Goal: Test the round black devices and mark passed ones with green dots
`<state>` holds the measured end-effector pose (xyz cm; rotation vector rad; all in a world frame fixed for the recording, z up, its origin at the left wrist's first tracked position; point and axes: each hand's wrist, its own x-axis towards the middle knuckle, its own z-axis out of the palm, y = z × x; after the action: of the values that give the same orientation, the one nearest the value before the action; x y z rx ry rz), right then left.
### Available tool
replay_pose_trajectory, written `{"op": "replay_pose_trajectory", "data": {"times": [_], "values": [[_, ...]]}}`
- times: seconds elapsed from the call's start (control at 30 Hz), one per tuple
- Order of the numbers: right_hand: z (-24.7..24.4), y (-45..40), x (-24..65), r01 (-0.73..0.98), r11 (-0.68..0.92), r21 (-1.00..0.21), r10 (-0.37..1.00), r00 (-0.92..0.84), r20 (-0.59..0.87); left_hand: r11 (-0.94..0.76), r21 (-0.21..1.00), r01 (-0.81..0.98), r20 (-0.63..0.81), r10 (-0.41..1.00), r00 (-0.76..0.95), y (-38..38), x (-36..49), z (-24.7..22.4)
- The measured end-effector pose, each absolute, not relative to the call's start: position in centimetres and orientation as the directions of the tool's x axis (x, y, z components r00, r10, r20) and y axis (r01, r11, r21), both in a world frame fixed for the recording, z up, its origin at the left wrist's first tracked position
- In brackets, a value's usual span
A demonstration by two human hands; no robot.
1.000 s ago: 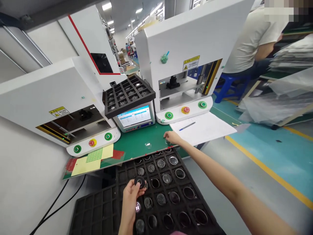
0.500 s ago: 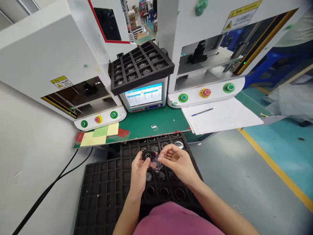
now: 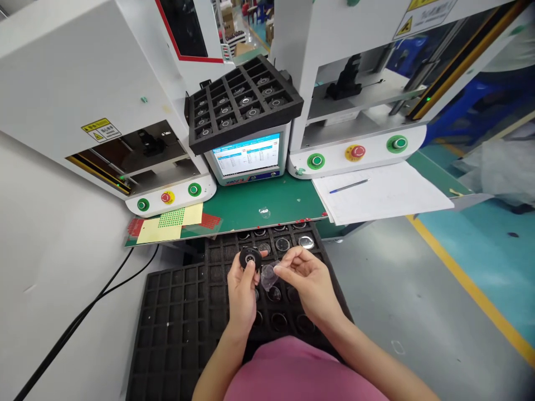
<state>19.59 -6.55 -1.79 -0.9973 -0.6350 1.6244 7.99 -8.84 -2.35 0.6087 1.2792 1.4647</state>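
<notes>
A round black watch-like case (image 3: 251, 257) with a metallic centre is held in my left hand (image 3: 242, 289), the thumb pressed over its face. Just to the right, my right hand (image 3: 311, 284) pinches a crumpled piece of clear plastic film (image 3: 268, 276) between thumb and fingertips. The film hangs beside the case, apart from it. Both hands are above a black foam tray (image 3: 225, 245) whose compartments hold several round, shiny-rimmed pieces, among them a bright one (image 3: 306, 241) at the right. My hands hide part of the tray.
Behind the tray runs a green bench (image 3: 234, 209) with two white press machines and a lit screen (image 3: 246, 156). Another foam tray (image 3: 246, 106) of round parts rests on top of the screen. Papers with a pen (image 3: 350, 186) lie at the right, sticker sheets (image 3: 171, 223) at the left.
The black case has shifted slightly left and up, turning its face more toward me. The clear film, partly in front of my left fingers before, now hangs separate from the case in my right hand.
</notes>
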Motion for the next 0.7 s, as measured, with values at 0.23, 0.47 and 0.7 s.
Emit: {"op": "replay_pose_trajectory", "data": {"times": [0.23,0.47,0.7], "values": [[-1.6,-6.7,18.2,-0.577,-0.293,-0.763,0.951,-0.091,-0.296,0.073,0.908,-0.413,-0.219,0.922,-0.318,-9.3,8.9,-2.8],[-1.9,-7.0,17.5,-0.571,-0.291,-0.767,0.949,-0.07,-0.307,0.044,0.956,-0.29,-0.135,0.944,-0.302,-9.8,9.3,-3.3],[-1.8,-7.3,17.3,-0.539,-0.275,-0.796,0.949,-0.018,-0.316,0.085,0.985,-0.151,-0.133,0.929,-0.345,-9.6,9.5,-3.3]]}}
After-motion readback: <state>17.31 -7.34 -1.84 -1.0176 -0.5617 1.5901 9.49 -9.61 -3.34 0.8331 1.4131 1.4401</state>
